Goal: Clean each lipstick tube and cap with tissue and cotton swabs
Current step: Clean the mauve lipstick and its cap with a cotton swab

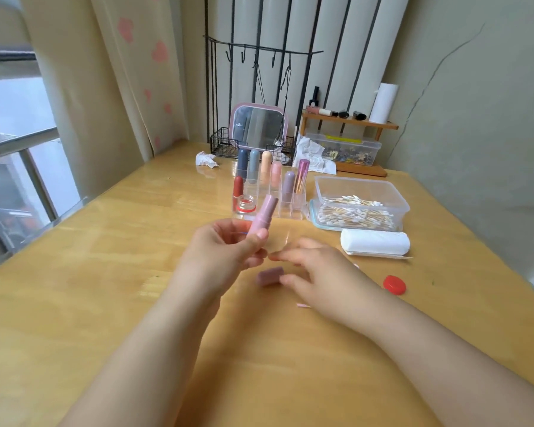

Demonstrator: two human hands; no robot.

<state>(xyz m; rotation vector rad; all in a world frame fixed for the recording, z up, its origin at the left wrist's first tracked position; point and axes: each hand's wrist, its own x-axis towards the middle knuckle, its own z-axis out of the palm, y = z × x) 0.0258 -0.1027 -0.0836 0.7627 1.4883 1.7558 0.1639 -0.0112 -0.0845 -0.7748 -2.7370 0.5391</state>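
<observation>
Wooden table (105,272), left hand (225,248) grip clamped on unlabelled pink lipstick tube (262,215), right hand (318,269) fingers relaxed apart.

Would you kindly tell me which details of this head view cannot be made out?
- Right hand: motion-blurred, so whether its fingers pinch anything is unclear.
- Mauve cap on the table: blurred and partly behind the fingertips; its open end is unreadable.
- Pink tube in the left hand: lower end hidden by the fingers.
- Small pink piece: too small to identify.
</observation>
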